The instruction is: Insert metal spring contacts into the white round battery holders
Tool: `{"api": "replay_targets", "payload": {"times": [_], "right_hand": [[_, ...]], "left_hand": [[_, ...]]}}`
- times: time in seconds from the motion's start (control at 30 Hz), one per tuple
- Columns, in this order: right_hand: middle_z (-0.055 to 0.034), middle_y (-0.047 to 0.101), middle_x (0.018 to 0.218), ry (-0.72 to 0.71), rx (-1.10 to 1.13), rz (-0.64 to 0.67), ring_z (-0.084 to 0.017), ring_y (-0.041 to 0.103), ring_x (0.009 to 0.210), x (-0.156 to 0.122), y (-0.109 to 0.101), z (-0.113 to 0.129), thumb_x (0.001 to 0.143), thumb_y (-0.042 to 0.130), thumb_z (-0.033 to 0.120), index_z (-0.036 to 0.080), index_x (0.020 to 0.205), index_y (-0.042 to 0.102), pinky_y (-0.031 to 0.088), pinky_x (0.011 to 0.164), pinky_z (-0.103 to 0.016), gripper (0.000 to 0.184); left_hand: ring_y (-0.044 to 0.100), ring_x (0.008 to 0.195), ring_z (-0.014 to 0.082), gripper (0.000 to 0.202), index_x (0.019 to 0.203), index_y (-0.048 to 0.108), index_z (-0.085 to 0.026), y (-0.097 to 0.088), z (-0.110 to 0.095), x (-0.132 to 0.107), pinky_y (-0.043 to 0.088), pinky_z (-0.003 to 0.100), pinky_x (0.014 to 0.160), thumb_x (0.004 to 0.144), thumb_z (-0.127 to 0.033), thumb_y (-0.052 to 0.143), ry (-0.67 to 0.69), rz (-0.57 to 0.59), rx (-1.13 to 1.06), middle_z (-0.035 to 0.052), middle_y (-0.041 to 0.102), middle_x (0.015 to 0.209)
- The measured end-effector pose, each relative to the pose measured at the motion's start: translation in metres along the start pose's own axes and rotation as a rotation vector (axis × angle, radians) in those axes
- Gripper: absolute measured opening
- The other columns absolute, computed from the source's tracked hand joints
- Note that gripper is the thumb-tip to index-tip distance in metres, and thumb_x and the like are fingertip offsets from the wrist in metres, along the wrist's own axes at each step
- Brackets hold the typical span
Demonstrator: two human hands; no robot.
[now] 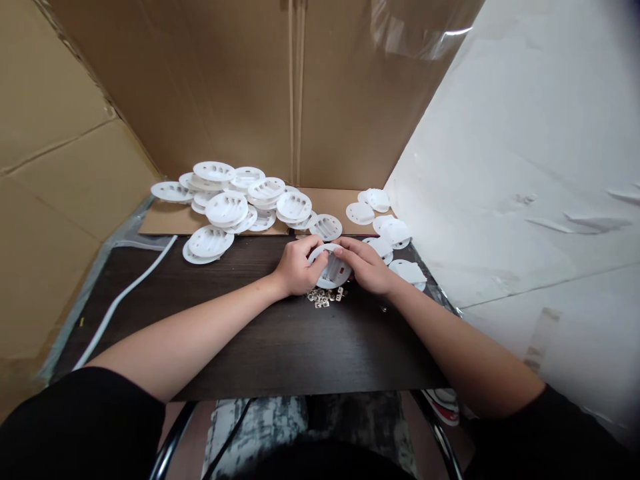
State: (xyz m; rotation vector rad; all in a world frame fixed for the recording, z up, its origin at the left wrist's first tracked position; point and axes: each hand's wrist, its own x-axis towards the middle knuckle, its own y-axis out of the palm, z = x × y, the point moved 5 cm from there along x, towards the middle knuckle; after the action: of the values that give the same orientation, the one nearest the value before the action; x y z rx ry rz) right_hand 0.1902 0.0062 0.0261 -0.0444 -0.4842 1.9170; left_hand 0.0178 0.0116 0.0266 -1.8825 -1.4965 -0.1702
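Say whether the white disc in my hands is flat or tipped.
Tipped toward you: the held disc looks rounder than the piled discs behind.

The light is soft (clear plastic (425,35) glares), the edges stretched.

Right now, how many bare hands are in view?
2: the left hand grips a white disc at its left edge, and the right hand holds its right edge. Some fingers are partly hidden; no other hand shows.

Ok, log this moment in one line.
left hand: holds slotted white disc; right hand: holds same disc; by disc: small metal plates; left rear: piled white discs
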Motion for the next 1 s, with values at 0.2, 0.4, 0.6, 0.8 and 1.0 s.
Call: {"api": "replay_targets", "payload": {"times": [0.2,0.4,0.6,0.8,1.0], "right_hand": [[-0.0054,0.071,0.097,-0.002,-0.028,0.009,-0.023,0.064,0.091,0.001,0.001,0.001,0.106,0.055,0.047,0.020,0.103,0.072,0.051,0.074,-0.034,0.032],[-0.0061,0.072,0.100,-0.031,-0.061,0.024,-0.024,0.064,0.092,0.000,0.000,0.003,0.109,0.053,0.045,0.021,0.105,0.072,0.051,0.076,-0.036,0.031],[-0.0066,0.073,0.102,-0.095,-0.144,0.031,-0.024,0.065,0.095,-0.002,-0.002,0.009,0.111,0.050,0.045,0.021,0.108,0.071,0.052,0.082,-0.038,0.032],[-0.0078,0.074,0.107,-0.141,-0.212,0.018,-0.025,0.066,0.097,-0.003,-0.003,0.011,0.114,0.049,0.049,0.022,0.108,0.072,0.052,0.087,-0.040,0.036],[-0.0080,0.075,0.106,-0.152,-0.243,-0.023,-0.025,0.068,0.096,-0.003,-0.007,0.012,0.113,0.053,0.049,0.022,0.109,0.073,0.052,0.086,-0.040,0.034]], "left_hand": [[0.051,0.064,0.0154,0.024,0.078,0.058,-0.020,-0.001,-0.003,-0.001,0.040,0.031,0.064,0.096,-0.036,0.062,0.020,-0.003,0.035,0.0006,0.059,0.069],[0.053,0.066,0.0162,0.023,0.080,0.060,-0.019,-0.001,-0.002,-0.002,0.042,0.032,0.066,0.097,-0.035,0.063,0.050,-0.011,0.053,0.0018,0.062,0.072],[0.055,0.066,0.0168,0.024,0.080,0.062,-0.019,0.000,-0.003,-0.003,0.042,0.032,0.066,0.097,-0.036,0.062,0.057,-0.016,0.064,0.0024,0.063,0.072],[0.050,0.063,0.0148,0.027,0.077,0.061,-0.019,-0.001,-0.001,0.000,0.039,0.030,0.063,0.096,-0.037,0.064,-0.001,-0.002,0.030,-0.0002,0.059,0.067],[0.047,0.064,0.0141,0.030,0.074,0.061,-0.018,0.000,0.007,0.004,0.036,0.029,0.062,0.096,-0.039,0.066,-0.081,0.019,-0.062,-0.0013,0.056,0.065]]}}
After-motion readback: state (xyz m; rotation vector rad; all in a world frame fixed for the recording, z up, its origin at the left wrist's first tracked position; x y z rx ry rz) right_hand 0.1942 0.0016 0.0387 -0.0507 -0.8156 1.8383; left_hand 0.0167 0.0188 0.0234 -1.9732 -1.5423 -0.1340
